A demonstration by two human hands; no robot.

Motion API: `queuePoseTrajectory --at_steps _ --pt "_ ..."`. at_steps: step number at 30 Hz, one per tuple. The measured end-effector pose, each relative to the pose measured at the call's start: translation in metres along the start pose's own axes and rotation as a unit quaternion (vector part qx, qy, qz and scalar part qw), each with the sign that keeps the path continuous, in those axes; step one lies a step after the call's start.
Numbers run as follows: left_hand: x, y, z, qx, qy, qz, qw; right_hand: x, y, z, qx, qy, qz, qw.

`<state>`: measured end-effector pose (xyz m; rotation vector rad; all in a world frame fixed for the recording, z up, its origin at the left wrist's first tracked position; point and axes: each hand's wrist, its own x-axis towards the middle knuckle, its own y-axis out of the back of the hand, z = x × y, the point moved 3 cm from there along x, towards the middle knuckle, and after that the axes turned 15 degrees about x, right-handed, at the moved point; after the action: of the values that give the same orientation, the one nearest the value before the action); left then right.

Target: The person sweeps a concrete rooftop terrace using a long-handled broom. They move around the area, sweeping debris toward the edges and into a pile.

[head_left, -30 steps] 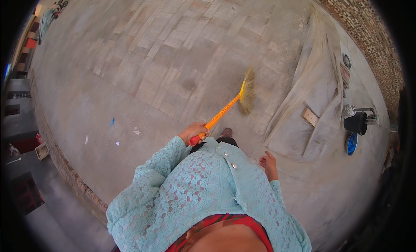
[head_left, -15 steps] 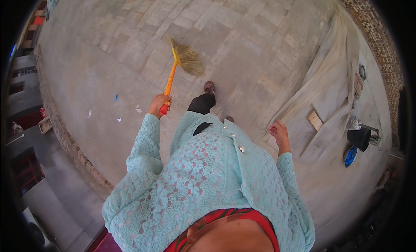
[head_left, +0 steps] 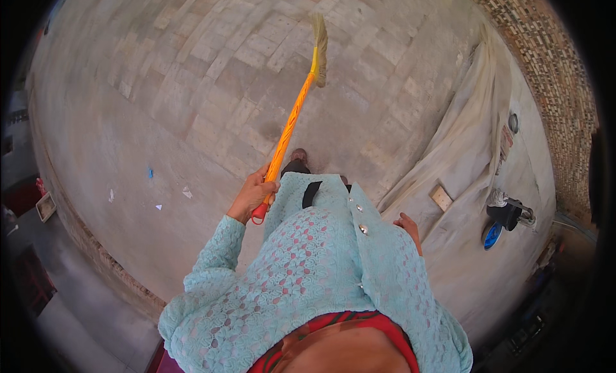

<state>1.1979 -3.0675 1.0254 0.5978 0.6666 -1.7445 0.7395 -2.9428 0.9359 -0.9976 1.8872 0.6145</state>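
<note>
We've got our left grip (head_left: 258, 194) wrapped round the orange-handled broom (head_left: 290, 128) near its red end cap (head_left: 259, 211), prob for max reach, w/ bristles (head_left: 321, 60) out ahead over paving (head_left: 221, 97), right grip (head_left: 409, 230) loose n empty.

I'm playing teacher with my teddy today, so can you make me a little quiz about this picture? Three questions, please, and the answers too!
1. Which hand is holding the broom?
A) left
B) right
C) both

2. True or false: the blue basin is next to the black bucket.

3. Fill in the colour: most of the broom's long handle is ____.

Key:
1. A, the left hand.
2. True.
3. Orange.
</note>
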Motion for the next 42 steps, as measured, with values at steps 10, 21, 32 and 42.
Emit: queuePoseTrajectory --at_steps 10,21,32,42 --pt "0.167 -0.112 0.084 0.004 0.043 -0.207 0.977 0.088 0.042 -0.015 0.038 0.004 -0.011 0.999" --pt "0.245 -0.138 0.133 0.064 0.105 0.000 0.992 0.175 0.062 -0.223 0.104 0.047 -0.038 0.993" --pt "0.241 -0.076 0.210 0.001 0.024 0.159 0.987 0.203 -0.056 -0.389 0.015 0.112 -0.128 0.985" --pt "0.213 -0.004 0.271 -0.114 0.021 -0.058 0.992 0.114 -0.177 -0.369 -0.028 0.039 -0.108 0.993"
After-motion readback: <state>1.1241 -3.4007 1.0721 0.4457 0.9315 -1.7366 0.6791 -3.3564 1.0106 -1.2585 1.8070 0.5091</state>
